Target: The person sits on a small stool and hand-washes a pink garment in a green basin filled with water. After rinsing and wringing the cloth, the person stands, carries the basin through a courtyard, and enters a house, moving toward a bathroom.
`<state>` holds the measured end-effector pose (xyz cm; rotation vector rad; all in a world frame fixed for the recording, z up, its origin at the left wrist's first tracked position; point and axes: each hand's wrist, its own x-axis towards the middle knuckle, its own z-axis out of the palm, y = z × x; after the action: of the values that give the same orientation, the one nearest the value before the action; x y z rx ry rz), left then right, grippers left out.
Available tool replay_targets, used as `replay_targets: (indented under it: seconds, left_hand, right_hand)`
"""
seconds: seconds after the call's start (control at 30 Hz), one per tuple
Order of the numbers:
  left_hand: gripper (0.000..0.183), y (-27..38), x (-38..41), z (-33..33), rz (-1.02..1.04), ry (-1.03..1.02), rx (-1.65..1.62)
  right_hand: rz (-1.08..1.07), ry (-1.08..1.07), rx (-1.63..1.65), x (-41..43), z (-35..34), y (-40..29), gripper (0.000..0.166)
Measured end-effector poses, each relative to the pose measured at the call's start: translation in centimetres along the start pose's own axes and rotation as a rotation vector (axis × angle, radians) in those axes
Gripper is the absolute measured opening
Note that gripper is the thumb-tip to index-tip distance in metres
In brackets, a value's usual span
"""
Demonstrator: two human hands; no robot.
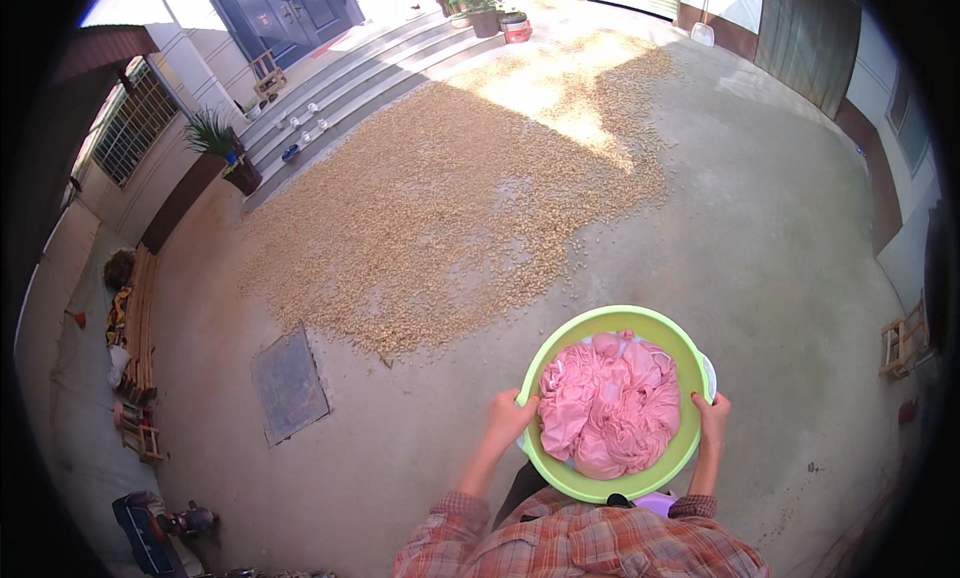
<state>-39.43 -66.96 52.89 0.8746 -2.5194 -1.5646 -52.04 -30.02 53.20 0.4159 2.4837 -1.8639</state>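
A round lime-green plastic basin (615, 490) is held in front of my body, with a bunched heap of wrinkled pink cloth (611, 405) inside it. My left hand (512, 415) grips the basin's left rim, thumb on top. On the opposite side, my right hand (711, 411) holds the right rim near a pale handle, its thumb over the edge. The fingers beneath the rim are mostly hidden. Part of a purple plastic object (656, 502) shows below the basin, close to my checked shirt.
Peanut-like pods (420, 225) lie spread over the concrete yard ahead. Steps (352, 101) with shoes and potted plants rise beyond. A flat metal cover (291, 386) lies at left, near stacked wood (140, 323). A wooden chair (902, 340) stands at the right wall.
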Motion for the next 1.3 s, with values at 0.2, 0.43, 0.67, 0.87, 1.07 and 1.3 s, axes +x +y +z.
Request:
replay_targets:
  seconds: [0.2,0.43,0.67,0.87,1.07,1.3]
  left_hand:
    - [0.04,12.3,10.7,9.3,0.23,-0.363,0.109]
    - [0.042,23.0,17.7,25.5,0.444,-0.753,0.174]
    - [0.039,29.7,22.1,38.1,0.566,-0.994,0.164]
    - [0.034,35.4,28.7,46.2,0.596,-1.104,0.183]
    - [0.03,42.5,38.1,54.6,0.698,-1.195,0.154]
    - [0.034,53.5,48.4,64.7,0.696,-1.213,0.172]
  right_hand:
    - [0.093,0.392,0.102,1.2,-8.9,1.1,0.019]
    - [0.178,0.814,0.17,1.5,-16.9,2.5,0.021]
    - [0.209,1.062,0.173,4.5,-19.6,3.2,0.024]
    - [0.332,1.16,0.223,11.9,-18.5,1.5,0.022]
    - [0.272,1.304,0.331,23.5,-16.6,0.8,0.021]
    - [0.315,1.328,0.32,39.1,-19.4,-2.4,0.021]
